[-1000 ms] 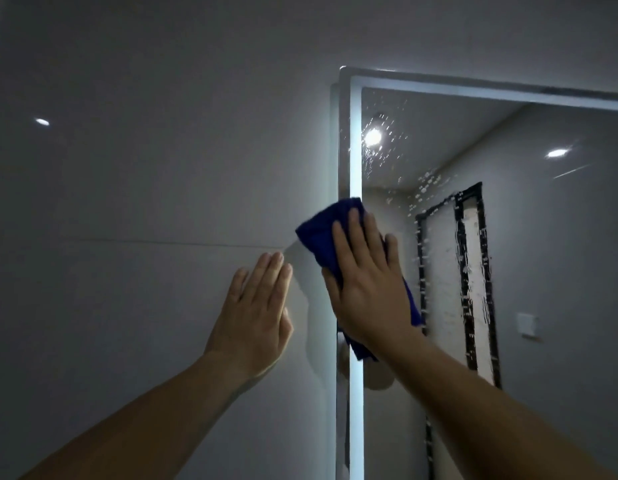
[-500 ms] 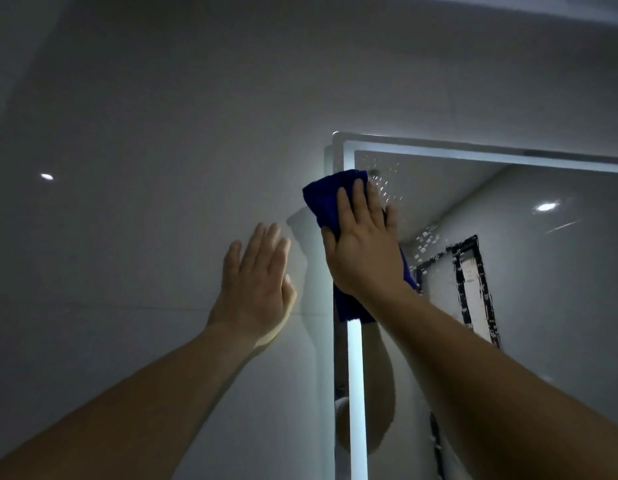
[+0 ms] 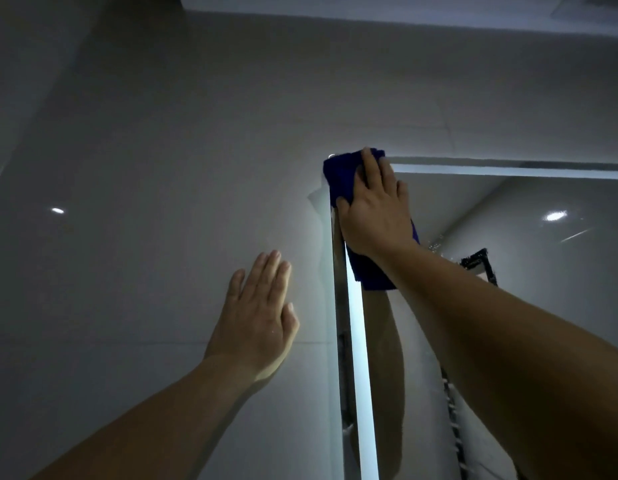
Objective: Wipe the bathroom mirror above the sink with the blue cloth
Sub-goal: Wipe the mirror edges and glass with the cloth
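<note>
The mirror hangs on the right, edged by a lit white strip along its left and top sides. A dark blue cloth covers the mirror's top left corner. My right hand lies flat on the cloth with straight fingers and presses it against the glass. The cloth's lower end hangs out below my wrist. My left hand rests flat on the grey wall, left of the mirror frame, fingers straight and together. A few water droplets remain on the glass near my right forearm.
Glossy grey wall tiles fill the left and the area above the mirror. The ceiling edge runs across the top. The mirror reflects my arm, a ceiling light and a dark-framed panel.
My right hand has slid the cloth up the mirror's left edge to its top left corner. The droplets near the corner are gone. My left hand stays on the wall.
</note>
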`<state>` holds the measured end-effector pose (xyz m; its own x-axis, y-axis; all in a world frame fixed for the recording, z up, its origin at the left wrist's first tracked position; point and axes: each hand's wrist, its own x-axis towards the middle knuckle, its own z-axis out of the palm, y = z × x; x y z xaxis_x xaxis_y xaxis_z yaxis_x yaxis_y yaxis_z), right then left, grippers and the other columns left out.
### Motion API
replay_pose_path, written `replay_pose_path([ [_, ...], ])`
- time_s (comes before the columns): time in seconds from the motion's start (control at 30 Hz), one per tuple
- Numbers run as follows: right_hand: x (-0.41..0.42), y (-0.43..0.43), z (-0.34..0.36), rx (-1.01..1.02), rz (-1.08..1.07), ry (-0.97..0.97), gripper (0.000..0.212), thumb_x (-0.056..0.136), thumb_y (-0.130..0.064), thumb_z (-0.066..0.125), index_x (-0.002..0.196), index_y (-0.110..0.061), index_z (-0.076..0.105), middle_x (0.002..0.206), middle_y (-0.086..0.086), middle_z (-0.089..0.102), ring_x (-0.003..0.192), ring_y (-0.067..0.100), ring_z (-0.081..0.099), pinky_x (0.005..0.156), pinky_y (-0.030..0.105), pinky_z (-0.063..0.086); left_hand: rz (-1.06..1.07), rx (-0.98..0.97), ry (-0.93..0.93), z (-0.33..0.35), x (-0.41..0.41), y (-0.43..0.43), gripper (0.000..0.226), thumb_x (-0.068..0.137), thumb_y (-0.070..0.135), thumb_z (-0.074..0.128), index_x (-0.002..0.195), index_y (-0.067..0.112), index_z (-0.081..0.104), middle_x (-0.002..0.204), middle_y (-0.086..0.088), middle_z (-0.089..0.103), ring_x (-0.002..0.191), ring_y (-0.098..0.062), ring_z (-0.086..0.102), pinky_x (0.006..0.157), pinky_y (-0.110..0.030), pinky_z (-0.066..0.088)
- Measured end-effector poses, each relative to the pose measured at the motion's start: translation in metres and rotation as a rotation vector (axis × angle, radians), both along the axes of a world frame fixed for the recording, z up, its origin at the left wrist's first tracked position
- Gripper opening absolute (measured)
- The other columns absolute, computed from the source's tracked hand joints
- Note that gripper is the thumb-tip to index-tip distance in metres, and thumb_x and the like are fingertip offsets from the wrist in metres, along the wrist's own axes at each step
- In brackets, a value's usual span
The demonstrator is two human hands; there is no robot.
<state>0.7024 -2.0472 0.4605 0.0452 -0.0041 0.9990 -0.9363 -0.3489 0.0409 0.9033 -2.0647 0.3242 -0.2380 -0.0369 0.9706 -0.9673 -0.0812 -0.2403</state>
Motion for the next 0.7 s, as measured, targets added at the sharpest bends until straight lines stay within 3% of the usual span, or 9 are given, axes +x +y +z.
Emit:
replay_pose_path([
  [0.07,0.001,0.001,-0.012,-0.035,0.037,0.019,0.056,0.102,-0.037,0.036,0.151,-0.011,0.032,0.163,0.004,0.019,0.148,0.024,0.016,0.120,0.043,0.009,0.006,-0.020,-0.002,0.002,0.000,0.000,0.060,0.098,0.034,0.027,0.152,0.012,0.037,0.161,-0.009,0.029,0.149,-0.027,0.026,0.118,-0.050,0.023],
  [0.13,0.001,0.000,-0.038,-0.052,0.063,0.107,0.056,0.104,-0.039,0.033,0.154,-0.013,0.029,0.162,0.003,0.025,0.148,0.022,0.021,0.121,0.040,0.005,0.024,-0.036,-0.005,0.003,0.000,0.001,0.059,0.098,0.035,0.027,0.150,0.011,0.041,0.159,-0.011,0.033,0.147,-0.029,0.030,0.117,-0.051,0.026],
  [0.2,-0.002,-0.004,-0.060,-0.037,0.043,0.197,0.059,0.104,-0.043,0.024,0.157,-0.018,0.020,0.163,0.002,0.020,0.150,0.021,0.016,0.121,0.039,-0.001,0.031,-0.044,-0.010,0.001,0.000,0.000,0.059,0.098,0.035,0.027,0.149,0.010,0.043,0.158,-0.012,0.036,0.145,-0.031,0.033,0.116,-0.052,0.029],
  [0.3,-0.009,-0.004,-0.040,-0.024,-0.031,0.274,0.055,0.106,-0.043,0.019,0.158,-0.033,0.005,0.165,0.002,0.011,0.151,0.025,0.010,0.121,0.046,-0.001,0.031,-0.048,-0.017,0.001,-0.001,0.001,0.059,0.098,0.034,0.028,0.148,0.009,0.044,0.157,-0.013,0.036,0.145,-0.031,0.034,0.116,-0.053,0.030],
  [0.43,-0.008,-0.001,0.028,0.021,-0.041,0.138,0.058,0.105,-0.039,0.025,0.158,-0.027,0.005,0.166,0.004,0.007,0.151,0.025,0.008,0.121,0.049,0.004,0.029,-0.042,-0.010,0.000,-0.001,0.000,0.059,0.098,0.035,0.028,0.150,0.012,0.041,0.160,-0.010,0.033,0.147,-0.029,0.030,0.116,-0.052,0.029],
  [0.53,-0.001,0.004,0.039,0.040,0.022,0.069,0.057,0.105,-0.036,0.026,0.158,-0.023,0.008,0.166,0.005,0.007,0.151,0.027,0.007,0.121,0.047,0.005,0.017,-0.036,-0.010,0.001,0.000,0.000,0.058,0.098,0.035,0.030,0.150,0.011,0.042,0.159,-0.010,0.034,0.147,-0.028,0.031,0.116,-0.052,0.030],
  [0.7,0.007,0.001,0.002,-0.024,-0.010,0.272,0.054,0.107,-0.037,0.024,0.158,-0.026,0.012,0.166,0.001,0.007,0.152,0.025,0.005,0.121,0.045,0.003,0.028,-0.039,-0.013,0.001,0.001,0.000,0.058,0.098,0.035,0.028,0.150,0.012,0.041,0.159,-0.010,0.033,0.147,-0.028,0.030,0.117,-0.051,0.028],
])
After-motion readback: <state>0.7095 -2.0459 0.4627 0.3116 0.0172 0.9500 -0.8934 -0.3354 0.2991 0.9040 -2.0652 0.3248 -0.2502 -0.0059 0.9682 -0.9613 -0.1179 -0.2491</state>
